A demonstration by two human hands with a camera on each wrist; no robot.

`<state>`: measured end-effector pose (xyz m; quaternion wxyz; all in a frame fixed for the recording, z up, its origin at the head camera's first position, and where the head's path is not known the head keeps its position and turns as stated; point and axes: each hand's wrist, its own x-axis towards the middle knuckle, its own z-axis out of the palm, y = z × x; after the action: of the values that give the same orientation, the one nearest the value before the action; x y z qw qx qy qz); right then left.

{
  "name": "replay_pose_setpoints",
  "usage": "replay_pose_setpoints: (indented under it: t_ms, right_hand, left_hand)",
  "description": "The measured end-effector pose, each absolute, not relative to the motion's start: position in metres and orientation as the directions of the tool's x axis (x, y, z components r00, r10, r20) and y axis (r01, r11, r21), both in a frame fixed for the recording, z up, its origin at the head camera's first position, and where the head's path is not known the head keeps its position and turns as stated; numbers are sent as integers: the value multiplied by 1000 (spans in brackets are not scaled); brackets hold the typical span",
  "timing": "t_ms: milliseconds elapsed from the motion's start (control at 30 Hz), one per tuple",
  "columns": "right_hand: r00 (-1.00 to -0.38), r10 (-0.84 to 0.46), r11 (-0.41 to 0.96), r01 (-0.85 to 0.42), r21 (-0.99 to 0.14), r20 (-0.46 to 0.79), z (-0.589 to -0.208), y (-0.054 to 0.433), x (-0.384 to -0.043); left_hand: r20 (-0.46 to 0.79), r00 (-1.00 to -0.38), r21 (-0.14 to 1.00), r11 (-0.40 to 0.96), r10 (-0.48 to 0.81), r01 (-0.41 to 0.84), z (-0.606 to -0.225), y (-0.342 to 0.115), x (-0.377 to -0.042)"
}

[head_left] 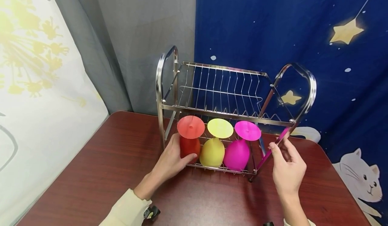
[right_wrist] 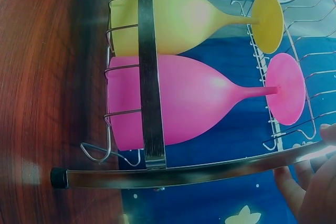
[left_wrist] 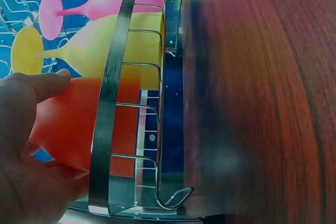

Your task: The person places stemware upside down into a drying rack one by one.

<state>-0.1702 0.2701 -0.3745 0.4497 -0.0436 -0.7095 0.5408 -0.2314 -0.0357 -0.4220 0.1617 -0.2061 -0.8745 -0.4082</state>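
Note:
Three upside-down goblets stand in a row on the lower shelf of a two-tier metal dish rack (head_left: 222, 116). From left to right they are a red goblet (head_left: 190, 148), a yellow goblet (head_left: 213, 153) and a pink goblet (head_left: 237, 155). My left hand (head_left: 171, 157) grips the bowl of the red one, thumb in front; in the left wrist view its rim lies behind the rack's front rail (left_wrist: 113, 77). At the rack's right side, my right hand (head_left: 288, 167) holds the upright side bar (right_wrist: 236, 166) between thumb and fingers.
The rack's upper tier (head_left: 221, 93) is a wire grid with curved handles at both ends. It stands on a reddish-brown wooden table (head_left: 121, 155). Behind hang a grey curtain (head_left: 148, 34) and a blue star-patterned curtain (head_left: 257, 24). White patterned fabric (head_left: 45, 101) is at left.

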Motion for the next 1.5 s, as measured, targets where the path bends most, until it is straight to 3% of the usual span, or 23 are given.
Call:
replay_pose_setpoints:
  t_ms: [500, 1500]
  right_hand:
    - [-577, 537, 423, -446, -789, 615, -376, 270, -173]
    - [-566, 547, 442, -430, -787, 617, -377, 270, -171]
  left_hand:
    - [390, -901, 682, 599, 189, 421, -427, -32, -235]
    - [371, -914, 695, 604, 164, 390, -431, -29, -237]
